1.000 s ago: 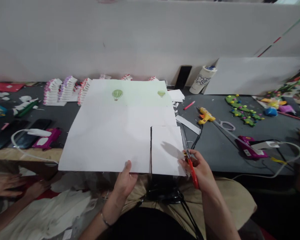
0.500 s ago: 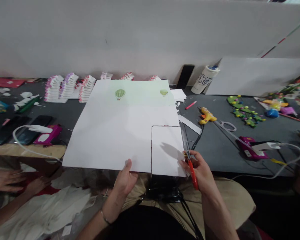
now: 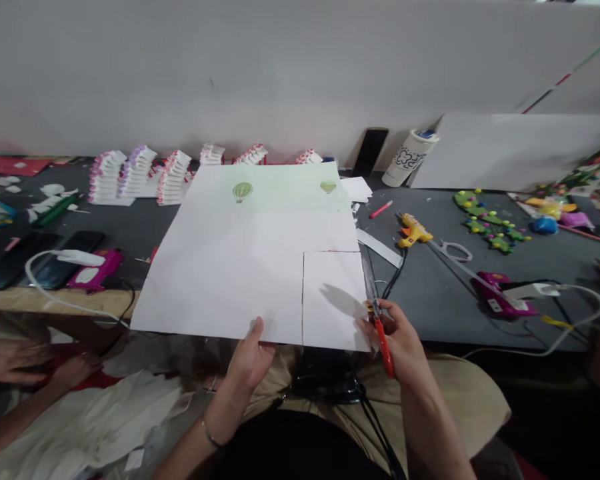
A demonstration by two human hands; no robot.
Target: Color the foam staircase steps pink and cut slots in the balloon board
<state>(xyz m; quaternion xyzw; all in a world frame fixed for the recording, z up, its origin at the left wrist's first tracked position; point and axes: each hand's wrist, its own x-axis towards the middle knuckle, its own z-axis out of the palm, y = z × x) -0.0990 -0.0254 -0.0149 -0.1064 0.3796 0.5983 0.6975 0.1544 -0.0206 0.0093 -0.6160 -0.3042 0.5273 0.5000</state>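
A large white paper sheet (image 3: 245, 267) with a pale green band and two hot-air balloon pictures at its far end spans the table's front edge. Dark lines mark off a rectangle at its near right corner. My left hand (image 3: 253, 353) pinches the near edge, thumb on top and fingers mostly hidden underneath. In my right hand (image 3: 400, 340) are red-handled scissors (image 3: 384, 343), their blades pointing away along the sheet's right edge. The right fingertips lie close to that edge; whether they also grip the paper I cannot tell.
Right of the sheet lie a yellow glue gun (image 3: 414, 230), a pink pen (image 3: 381, 209) and a magenta power strip (image 3: 503, 293) with cables. A patterned tumbler (image 3: 410, 157) stands by the wall. At left are folded paper stacks (image 3: 107, 177), phones (image 3: 67, 257) and another person's hands (image 3: 75, 370).
The sheet's left side and far edge have shifted slightly right and nearer, uncovering more of the paper stacks behind. Both hands stay nearly in place, still holding the sheet and the scissors.
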